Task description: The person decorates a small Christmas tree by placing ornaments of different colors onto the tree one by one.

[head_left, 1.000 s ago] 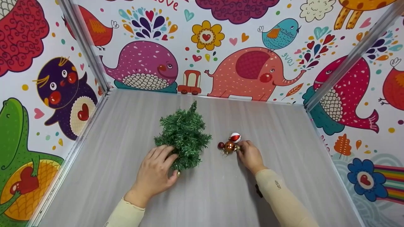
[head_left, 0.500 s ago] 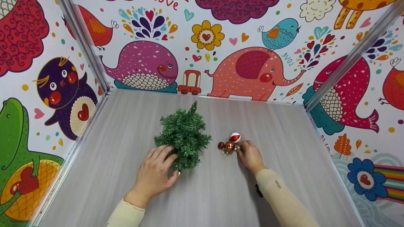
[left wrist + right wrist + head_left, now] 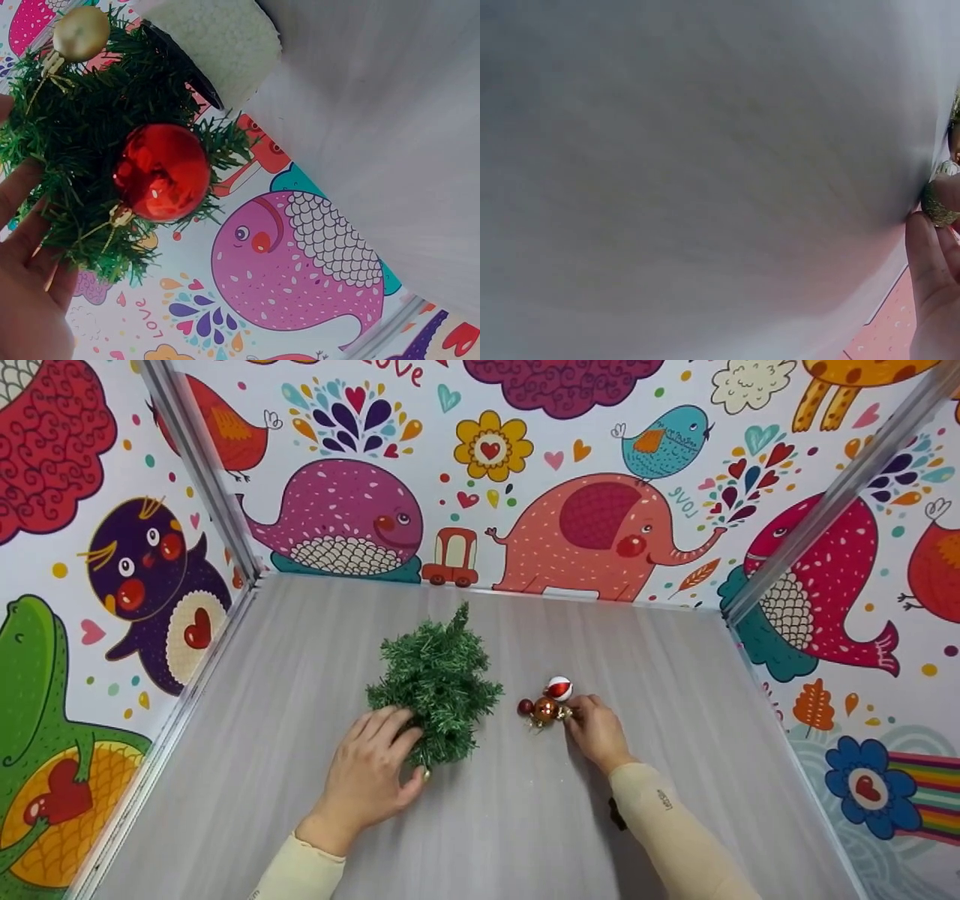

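A small green Christmas tree [image 3: 442,682] stands on the table, with my left hand [image 3: 367,776] gripping its near left side, fingers among the branches. In the left wrist view a shiny red bauble [image 3: 161,172] and a gold bauble [image 3: 81,34] hang on the tree beside that hand. My right hand [image 3: 598,735] pinches a small gold glittery ornament [image 3: 936,208] between thumb and fingers. Just left of those fingertips lie a copper-coloured bauble [image 3: 546,709], a dark red bauble [image 3: 525,706] and a red-and-white bauble [image 3: 559,688]. The fingertips partly hide the gold ornament.
Grey wood-grain table top [image 3: 495,825] extends around both hands. Printed cartoon walls enclose it at the back and sides, with metal rails [image 3: 206,472] at the corners. The tree's pale base [image 3: 217,45] shows in the left wrist view.
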`<move>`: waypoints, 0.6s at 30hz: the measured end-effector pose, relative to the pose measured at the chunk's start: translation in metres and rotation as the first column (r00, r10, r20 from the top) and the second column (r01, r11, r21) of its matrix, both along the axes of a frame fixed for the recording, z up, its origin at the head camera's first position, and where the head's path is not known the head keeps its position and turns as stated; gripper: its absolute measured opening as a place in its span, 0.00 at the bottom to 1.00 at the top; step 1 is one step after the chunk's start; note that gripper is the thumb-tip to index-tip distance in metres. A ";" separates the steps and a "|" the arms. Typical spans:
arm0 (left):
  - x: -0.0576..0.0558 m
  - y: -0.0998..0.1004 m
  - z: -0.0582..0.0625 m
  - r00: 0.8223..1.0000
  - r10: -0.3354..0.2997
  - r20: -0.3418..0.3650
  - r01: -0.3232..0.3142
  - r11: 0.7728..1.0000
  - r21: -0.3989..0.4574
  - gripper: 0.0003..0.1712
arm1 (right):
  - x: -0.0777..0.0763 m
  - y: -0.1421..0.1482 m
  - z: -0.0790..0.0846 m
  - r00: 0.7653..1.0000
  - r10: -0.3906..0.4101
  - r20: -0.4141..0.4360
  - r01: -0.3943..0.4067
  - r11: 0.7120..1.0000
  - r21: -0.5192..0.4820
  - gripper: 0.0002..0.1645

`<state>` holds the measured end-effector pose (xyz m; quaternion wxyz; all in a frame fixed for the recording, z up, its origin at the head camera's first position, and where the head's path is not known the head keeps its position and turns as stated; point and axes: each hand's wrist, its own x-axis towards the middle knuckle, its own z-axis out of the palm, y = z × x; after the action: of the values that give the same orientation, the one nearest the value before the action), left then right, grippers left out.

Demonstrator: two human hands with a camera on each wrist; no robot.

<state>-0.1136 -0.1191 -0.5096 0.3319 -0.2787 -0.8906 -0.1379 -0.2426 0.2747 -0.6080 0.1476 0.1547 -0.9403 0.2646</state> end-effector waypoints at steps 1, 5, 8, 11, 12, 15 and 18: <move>0.000 0.000 0.000 1.000 0.001 0.000 -0.001 1.000 -0.002 0.24 | 0.000 0.001 0.001 1.000 -0.004 0.003 0.004 1.000 -0.003 0.13; 0.000 0.000 0.000 1.000 0.004 -0.005 -0.004 1.000 -0.003 0.24 | 0.002 0.007 0.005 1.000 -0.019 0.008 0.019 1.000 -0.019 0.13; 0.000 0.000 0.001 1.000 0.004 -0.007 -0.004 1.000 -0.002 0.24 | 0.005 0.010 0.011 1.000 -0.018 0.011 0.018 0.999 -0.050 0.14; 0.000 0.000 0.001 1.000 0.005 -0.006 -0.005 1.000 -0.004 0.25 | 0.008 0.012 0.018 1.000 -0.012 0.008 0.013 0.996 -0.086 0.14; 0.000 0.000 0.001 1.000 0.005 -0.007 -0.005 1.000 -0.004 0.25 | 0.009 0.012 0.020 1.000 -0.007 0.007 0.008 0.995 -0.102 0.14; 0.001 0.001 0.001 1.000 0.006 -0.009 -0.006 1.000 -0.006 0.24 | 0.012 0.011 0.028 1.000 0.006 -0.005 -0.006 0.991 -0.130 0.15; 0.001 0.001 0.002 1.000 0.006 -0.012 -0.006 1.000 -0.008 0.24 | 0.016 0.007 0.037 0.999 0.029 -0.018 -0.031 0.987 -0.160 0.14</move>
<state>-0.1127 -0.1182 -0.5079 0.3366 -0.2782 -0.8899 -0.1315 -0.2271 0.2820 -0.5707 0.1631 0.1585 -0.9124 0.3404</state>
